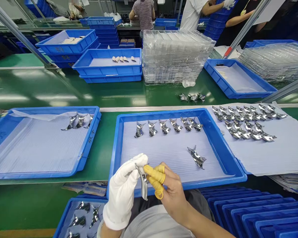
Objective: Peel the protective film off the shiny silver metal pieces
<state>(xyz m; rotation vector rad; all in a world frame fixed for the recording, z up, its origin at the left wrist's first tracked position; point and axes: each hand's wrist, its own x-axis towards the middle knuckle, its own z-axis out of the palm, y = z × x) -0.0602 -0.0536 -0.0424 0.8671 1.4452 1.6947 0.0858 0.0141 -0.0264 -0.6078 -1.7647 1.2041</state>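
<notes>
My left hand [122,195], in a white glove, pinches a shiny chrome-plated part [143,187] with curved, pointed ends. My right hand [173,192] wears yellow finger cots, and its fingertips close on the same part near its upper end. Both hands are over the front edge of a lined blue tray [161,115]. Inside that tray, a row of similar chrome parts [164,127] lies along the far side. One more chrome part [196,158] lies apart at the right of the tray.
Left stands another blue tray [39,172] with chrome pieces [78,121] in its corner. More parts [250,129] lie on white paper [285,152] at right. Clear plastic trays [173,59] are stacked behind. Below are a parts tray [67,211] and stacked blue trays [253,211].
</notes>
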